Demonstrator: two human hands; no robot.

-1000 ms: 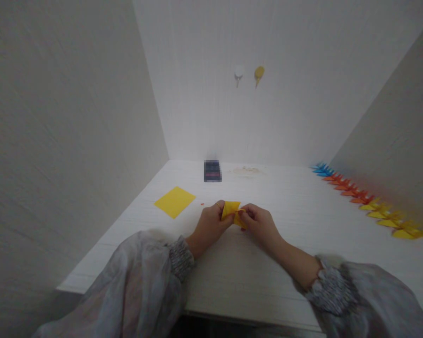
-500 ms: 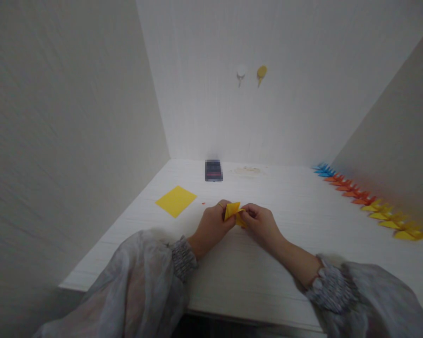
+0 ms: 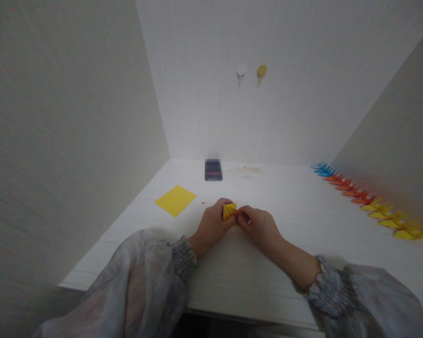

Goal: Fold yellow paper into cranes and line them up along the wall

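Note:
Between my two hands, above the middle of the white table, is a small folded piece of yellow origami paper (image 3: 229, 211). My left hand (image 3: 213, 222) is closed around its left side, with a ring on one finger. The fingertips of my right hand (image 3: 260, 224) pinch its right edge, close against the left thumb. The lower part of the folded paper is hidden by my fingers. To the left of my left hand, a flat yellow paper square (image 3: 176, 201) lies on the table.
Along the right side runs a row of folded paper cranes: blue (image 3: 323, 169), orange-red (image 3: 348, 188) and yellow (image 3: 391, 219). A dark, blurred-out object (image 3: 213, 170) lies near the back wall. Two hooks, one white (image 3: 240, 71) and one yellow (image 3: 261, 71), are on that wall.
My right fingers have shifted slightly left, closer to my left thumb. Less of the folded yellow paper shows between the hands, and its visible part is turned a little.

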